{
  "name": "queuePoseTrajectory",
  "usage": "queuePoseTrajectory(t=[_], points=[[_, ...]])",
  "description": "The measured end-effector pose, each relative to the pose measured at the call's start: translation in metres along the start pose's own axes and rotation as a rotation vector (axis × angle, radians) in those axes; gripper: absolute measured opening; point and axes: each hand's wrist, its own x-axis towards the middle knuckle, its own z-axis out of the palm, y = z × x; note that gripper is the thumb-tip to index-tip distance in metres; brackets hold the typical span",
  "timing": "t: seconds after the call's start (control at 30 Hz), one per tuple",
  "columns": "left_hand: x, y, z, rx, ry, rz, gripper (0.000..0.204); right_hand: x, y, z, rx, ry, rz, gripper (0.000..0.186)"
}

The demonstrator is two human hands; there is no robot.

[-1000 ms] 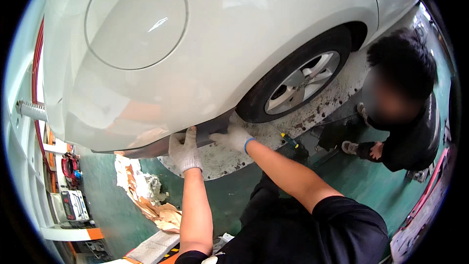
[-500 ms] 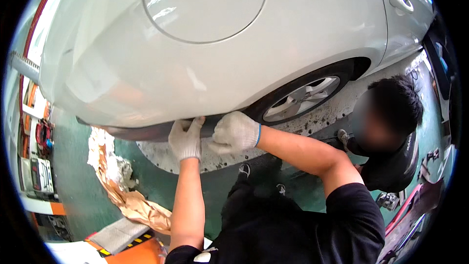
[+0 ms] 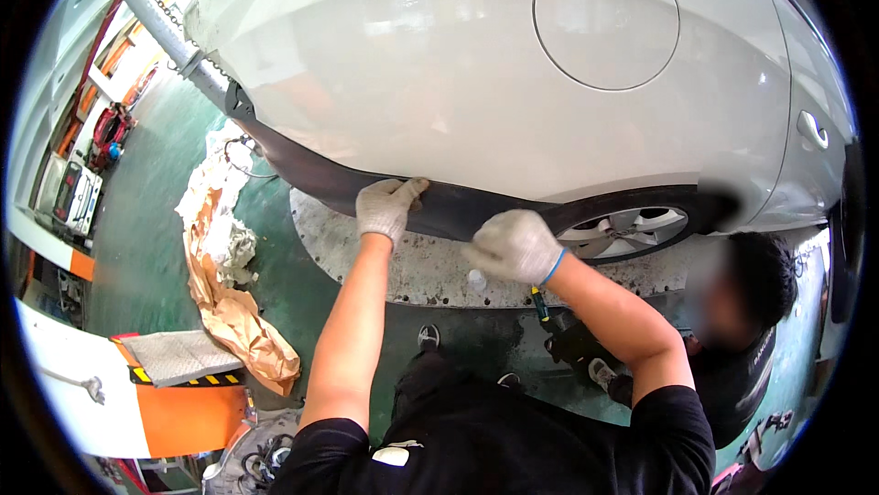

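Note:
A pale silver car point(image 3: 412, 101) fills the upper view, its rear corner to the left and a round fuel flap point(image 3: 606, 17) on its flank. Below the paintwork runs a dark lower panel point(image 3: 320, 170), reaching to the rear wheel point(image 3: 623, 231). My left hand point(image 3: 385, 208), in a whitish knit glove, has its fingers closed at this panel's upper edge. To its right, my gloved right hand point(image 3: 515, 248) is closed in a fist in front of the panel, near the wheel. What it holds, if anything, is hidden.
A person point(image 3: 746, 339) in black crouches by the wheel at right. Crumpled brown paper point(image 3: 247, 330) lies on the green floor at left, near an orange-and-white machine point(image 3: 183, 417). A metal post with a chain point(image 3: 169, 32) stands by the car's rear corner.
My view has shifted, showing more of the rear corner and the post. My right hand is lower and farther from my left hand, which remains at the panel edge.

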Motion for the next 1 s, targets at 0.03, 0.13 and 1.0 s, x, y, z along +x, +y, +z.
queuePoseTrajectory(t=[0.03,0.13,1.0], points=[[0.006,-0.010,-0.012,0.048,-0.010,-0.018,0.053,0.010,-0.021,0.005,-0.016,-0.012,-0.108,0.032],[0.007,-0.011,-0.015,0.043,-0.053,-0.033,0.054,0.042,-0.071,0.025,0.231,-0.053,-0.343,0.026],[0.067,-0.038,-0.121,0.243,-0.211,0.089,0.058,0.180,-0.023,0.133,-0.155,-0.387,-0.027,0.037]])
